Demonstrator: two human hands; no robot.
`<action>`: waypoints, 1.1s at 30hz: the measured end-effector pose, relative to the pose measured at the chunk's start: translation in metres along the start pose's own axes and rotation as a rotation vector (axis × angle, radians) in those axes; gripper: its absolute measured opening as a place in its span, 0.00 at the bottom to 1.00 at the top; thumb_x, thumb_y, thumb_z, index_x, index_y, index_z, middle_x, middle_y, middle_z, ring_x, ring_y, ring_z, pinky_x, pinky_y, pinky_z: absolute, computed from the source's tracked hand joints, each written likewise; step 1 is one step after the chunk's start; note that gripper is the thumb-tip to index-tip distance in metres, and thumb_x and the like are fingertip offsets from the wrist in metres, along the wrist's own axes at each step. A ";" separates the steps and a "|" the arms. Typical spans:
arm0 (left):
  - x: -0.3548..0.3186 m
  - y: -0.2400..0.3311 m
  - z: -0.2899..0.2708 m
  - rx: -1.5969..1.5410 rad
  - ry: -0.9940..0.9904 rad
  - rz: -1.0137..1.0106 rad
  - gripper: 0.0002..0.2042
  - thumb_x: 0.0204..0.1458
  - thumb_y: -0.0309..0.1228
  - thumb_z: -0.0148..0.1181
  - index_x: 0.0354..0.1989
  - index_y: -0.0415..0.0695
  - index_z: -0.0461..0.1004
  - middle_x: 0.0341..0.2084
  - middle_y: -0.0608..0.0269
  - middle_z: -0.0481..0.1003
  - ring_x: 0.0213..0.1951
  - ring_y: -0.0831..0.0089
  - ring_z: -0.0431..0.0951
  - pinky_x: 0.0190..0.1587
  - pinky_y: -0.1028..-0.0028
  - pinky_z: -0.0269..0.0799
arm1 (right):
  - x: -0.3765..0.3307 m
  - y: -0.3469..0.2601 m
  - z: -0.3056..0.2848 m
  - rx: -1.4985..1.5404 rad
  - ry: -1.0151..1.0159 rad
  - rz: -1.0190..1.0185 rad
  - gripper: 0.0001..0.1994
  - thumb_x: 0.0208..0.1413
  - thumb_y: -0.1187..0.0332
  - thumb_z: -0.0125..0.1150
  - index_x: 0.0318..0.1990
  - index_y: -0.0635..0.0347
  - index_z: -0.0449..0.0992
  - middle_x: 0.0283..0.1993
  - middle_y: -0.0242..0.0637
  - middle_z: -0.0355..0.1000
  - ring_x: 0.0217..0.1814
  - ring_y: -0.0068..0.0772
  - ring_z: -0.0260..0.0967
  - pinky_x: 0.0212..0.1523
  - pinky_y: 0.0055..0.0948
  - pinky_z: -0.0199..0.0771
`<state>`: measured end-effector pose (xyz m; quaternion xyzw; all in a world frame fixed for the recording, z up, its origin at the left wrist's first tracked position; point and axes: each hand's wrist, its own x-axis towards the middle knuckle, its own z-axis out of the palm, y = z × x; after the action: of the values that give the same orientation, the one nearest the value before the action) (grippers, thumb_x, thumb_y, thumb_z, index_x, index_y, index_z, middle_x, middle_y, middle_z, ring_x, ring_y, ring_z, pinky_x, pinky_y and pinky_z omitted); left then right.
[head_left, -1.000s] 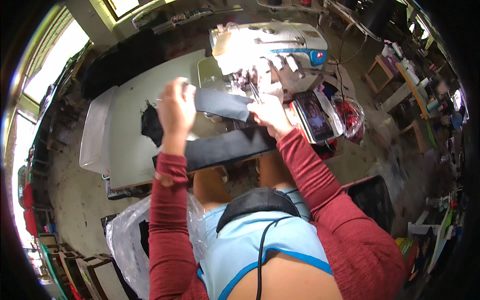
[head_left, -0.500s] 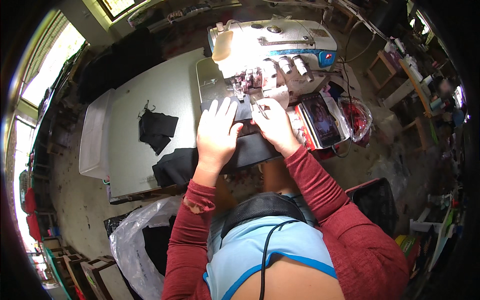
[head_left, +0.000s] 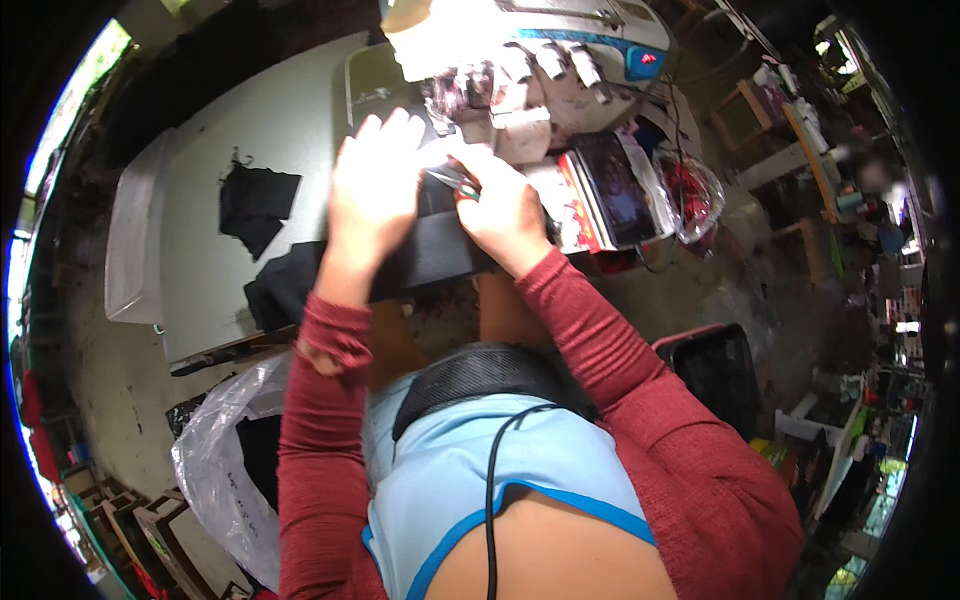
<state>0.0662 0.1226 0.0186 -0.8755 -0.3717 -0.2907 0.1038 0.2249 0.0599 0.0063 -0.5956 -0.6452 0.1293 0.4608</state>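
Observation:
A white overlock sewing machine stands at the far side of the table, its needle area washed out by bright light. My left hand lies palm down with fingers stretched out, over black fabric in front of the machine. Closed around a pair of small metal thread snips is my right hand, just right of the left hand. The blades point left toward the fabric beside the presser foot area. Glare and blur hide whether they touch it.
A small black fabric piece lies on the pale table. To the right are a phone-like screen and a clear plastic bag with red contents. A plastic sack stands below left; a white bin borders the table.
The whole view has shifted, so the table and machine sit further up and left. My right hand has come closer to the left hand, with the snips pointing more to the left.

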 end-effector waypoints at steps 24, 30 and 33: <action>-0.019 -0.025 -0.067 -0.544 0.414 -0.527 0.13 0.53 0.22 0.54 0.47 0.36 0.74 0.41 0.44 0.76 0.30 0.79 0.77 0.35 0.80 0.71 | 0.050 -0.036 0.012 -0.368 0.229 -0.340 0.09 0.49 0.62 0.56 0.38 0.49 0.77 0.28 0.36 0.72 0.29 0.39 0.72 0.31 0.36 0.72; -0.011 -0.019 -0.070 -0.485 0.418 -0.478 0.14 0.55 0.23 0.55 0.50 0.42 0.74 0.25 0.79 0.72 0.23 0.90 0.58 0.25 0.86 0.58 | 0.069 -0.025 0.032 -0.534 0.136 -0.379 0.06 0.51 0.63 0.57 0.36 0.49 0.75 0.27 0.34 0.71 0.27 0.36 0.71 0.26 0.35 0.70; -0.013 -0.068 -0.069 -0.296 0.395 -0.453 0.19 0.54 0.27 0.55 0.56 0.45 0.70 0.43 0.59 0.74 0.40 0.73 0.72 0.42 0.75 0.68 | 0.055 -0.037 0.024 -0.441 0.113 -0.307 0.08 0.50 0.63 0.59 0.38 0.47 0.77 0.28 0.33 0.73 0.29 0.33 0.73 0.28 0.32 0.72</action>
<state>-0.0191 0.1353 0.0642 -0.7029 -0.4834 -0.5213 -0.0217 0.1904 0.1080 0.0442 -0.5829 -0.7137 -0.1192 0.3696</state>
